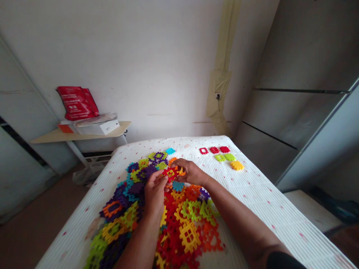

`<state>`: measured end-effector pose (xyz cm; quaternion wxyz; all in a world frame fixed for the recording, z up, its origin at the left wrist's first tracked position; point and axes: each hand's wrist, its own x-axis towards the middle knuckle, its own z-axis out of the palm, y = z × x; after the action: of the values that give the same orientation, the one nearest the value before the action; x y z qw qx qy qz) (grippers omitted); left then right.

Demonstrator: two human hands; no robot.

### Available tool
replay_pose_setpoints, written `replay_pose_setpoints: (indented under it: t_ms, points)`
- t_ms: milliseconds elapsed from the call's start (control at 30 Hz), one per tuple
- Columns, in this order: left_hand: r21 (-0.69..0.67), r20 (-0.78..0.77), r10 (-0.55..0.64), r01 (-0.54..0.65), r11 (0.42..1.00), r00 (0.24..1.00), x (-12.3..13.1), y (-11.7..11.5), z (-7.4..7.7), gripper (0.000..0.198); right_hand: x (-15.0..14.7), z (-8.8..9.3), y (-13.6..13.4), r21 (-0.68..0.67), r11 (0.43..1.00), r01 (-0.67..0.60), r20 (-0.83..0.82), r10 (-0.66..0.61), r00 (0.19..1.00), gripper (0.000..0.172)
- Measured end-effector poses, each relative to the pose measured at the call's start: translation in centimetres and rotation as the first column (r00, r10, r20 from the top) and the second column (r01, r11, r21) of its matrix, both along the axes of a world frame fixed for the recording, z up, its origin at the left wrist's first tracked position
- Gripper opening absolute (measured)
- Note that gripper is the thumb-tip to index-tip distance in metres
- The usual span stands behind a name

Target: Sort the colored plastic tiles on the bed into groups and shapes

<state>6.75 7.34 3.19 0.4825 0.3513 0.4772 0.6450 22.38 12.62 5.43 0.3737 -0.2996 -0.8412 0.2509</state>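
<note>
Above a heap of plastic interlocking tiles (189,237), my left hand (155,186) pinches a red interlocking tile (169,173) with a window-like cutout by its left side. My right hand (191,172) is closed from the other side, fingers curled over an orange interlocking tile (181,172) that lies against the red one. Whether the two tiles are joined, I cannot tell. Just below the hands a blue tile (178,186) rests on the heap. Red, yellow, orange, green and purple tiles lie loosely around both wrists.
Apart from the heap, red tiles (214,150), green tiles (225,157) and a yellow tile (237,165) lie in rows on the white cloth-covered table (252,209). A side table (50,137) with a red bag (77,102) stands left; a grey cabinet (294,108) stands right.
</note>
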Motion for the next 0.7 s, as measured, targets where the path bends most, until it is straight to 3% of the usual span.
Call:
replay_pose_setpoints:
  t_ms: [233, 433, 700]
  points:
    - [0.019, -0.025, -0.003, 0.004, 1.0, 1.0, 0.0, 0.1, -0.2, 0.043, 0.2, 0.6, -0.1, 0.085, 0.996, -0.006, 0.091, -0.001, 0.996, 0.051]
    - [0.004, -0.047, 0.01, -0.01, 1.0, 0.999, 0.0, 0.1, -0.3, 0.043, -0.4, 0.8, -0.6, 0.208, 0.969, 0.136, 0.252, -0.187, 0.949, 0.054]
    - [0.016, -0.016, 0.072, -0.072, 0.997, 0.997, -0.1, 0.3, -0.3, 0.039, -1.5, 1.7, -2.2, 0.211, 0.945, 0.251, 0.321, -0.31, 0.895, 0.054]
